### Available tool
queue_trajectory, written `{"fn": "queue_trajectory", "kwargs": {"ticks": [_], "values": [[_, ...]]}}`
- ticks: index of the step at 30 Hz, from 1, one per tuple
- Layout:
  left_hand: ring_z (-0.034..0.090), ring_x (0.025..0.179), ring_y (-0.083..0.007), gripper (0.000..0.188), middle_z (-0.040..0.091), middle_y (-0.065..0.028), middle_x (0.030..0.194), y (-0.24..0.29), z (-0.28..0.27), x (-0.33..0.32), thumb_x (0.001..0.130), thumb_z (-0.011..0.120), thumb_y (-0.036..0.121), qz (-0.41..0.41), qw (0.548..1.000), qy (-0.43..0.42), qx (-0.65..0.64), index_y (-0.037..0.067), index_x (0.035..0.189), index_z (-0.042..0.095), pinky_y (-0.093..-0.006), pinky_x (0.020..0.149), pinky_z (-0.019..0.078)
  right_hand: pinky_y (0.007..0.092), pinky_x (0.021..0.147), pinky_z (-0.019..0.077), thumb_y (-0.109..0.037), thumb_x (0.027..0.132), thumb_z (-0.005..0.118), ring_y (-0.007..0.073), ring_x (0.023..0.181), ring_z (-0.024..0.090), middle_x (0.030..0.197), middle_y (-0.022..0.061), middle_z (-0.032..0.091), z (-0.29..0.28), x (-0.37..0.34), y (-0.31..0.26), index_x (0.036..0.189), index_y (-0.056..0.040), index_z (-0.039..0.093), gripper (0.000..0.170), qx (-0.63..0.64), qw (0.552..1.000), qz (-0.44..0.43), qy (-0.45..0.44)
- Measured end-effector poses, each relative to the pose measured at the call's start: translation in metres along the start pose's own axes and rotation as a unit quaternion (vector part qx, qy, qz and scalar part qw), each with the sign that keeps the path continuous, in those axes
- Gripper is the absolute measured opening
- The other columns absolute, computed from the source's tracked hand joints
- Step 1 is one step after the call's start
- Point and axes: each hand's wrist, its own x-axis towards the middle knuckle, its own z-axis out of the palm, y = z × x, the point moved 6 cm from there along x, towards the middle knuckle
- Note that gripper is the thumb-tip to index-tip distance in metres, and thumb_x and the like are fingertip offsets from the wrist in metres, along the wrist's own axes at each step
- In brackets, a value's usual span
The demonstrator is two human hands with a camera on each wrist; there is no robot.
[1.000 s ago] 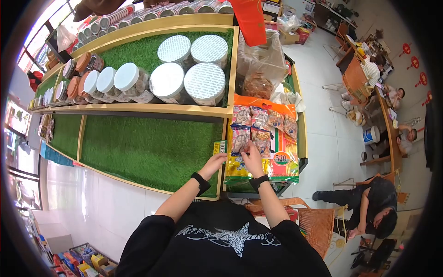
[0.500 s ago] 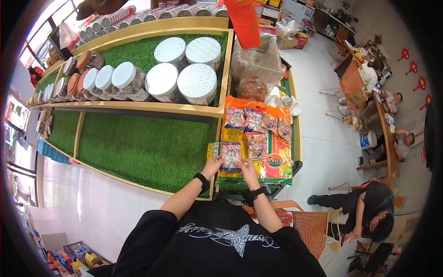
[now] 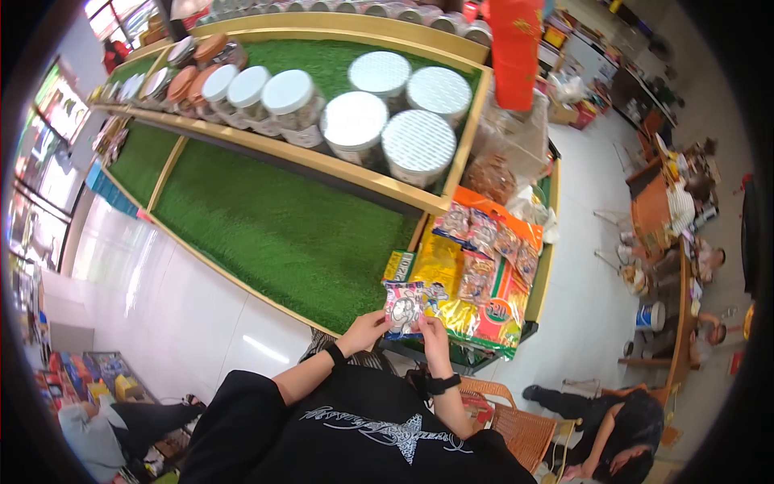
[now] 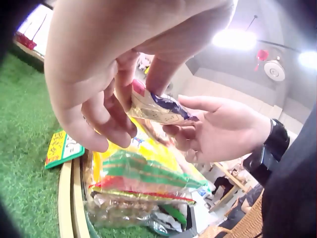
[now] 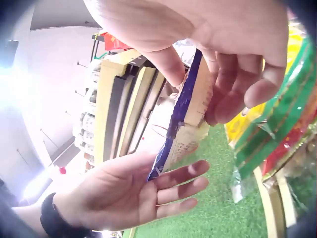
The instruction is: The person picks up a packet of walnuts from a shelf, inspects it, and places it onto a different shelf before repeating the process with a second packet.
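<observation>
A small snack packet (image 3: 405,306) with a pink and white cartoon front and dark blue ends is held up before the body. My left hand (image 3: 367,332) pinches its left side, and my right hand (image 3: 435,337) pinches the right side. In the left wrist view the packet (image 4: 161,106) is seen from below, between thumb and fingers. Its pale printed back (image 5: 190,106) faces the right wrist camera. Beyond the hands lies a large yellow, orange and green bag (image 3: 439,262), with several small snack packets (image 3: 477,278) on top.
A small price sign (image 3: 398,268) stands at the corner of the green turf shelf (image 3: 282,226). Jars with white lids (image 3: 419,145) line the raised shelf. A wicker chair (image 3: 516,431) is to my right, and a seated person (image 3: 617,436) is beyond it.
The snack packet has left the large bag, where it lay beside another packet, and has come toward my body. Both hands moved with it. The head view has turned.
</observation>
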Motion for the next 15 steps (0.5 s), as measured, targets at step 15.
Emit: {"fn": "queue_trajectory", "kwargs": {"ticks": [15], "values": [[0.062, 0.075, -0.0258, 0.026, 0.062, -0.0158, 0.085, 0.071, -0.158, -0.202, 0.082, 0.058, 0.018, 0.164, 0.954, 0.251, 0.003, 0.002, 0.103, 0.057, -0.0322, 0.067, 0.0469, 0.0217, 0.072, 0.0458, -0.010, 0.088, 0.050, 0.0087, 0.078, 0.056, 0.091, 0.0044, 0.058, 0.195, -0.079, -0.103, 0.111, 0.0028, 0.047, 0.026, -0.053, 0.931, -0.029, -0.359]]}}
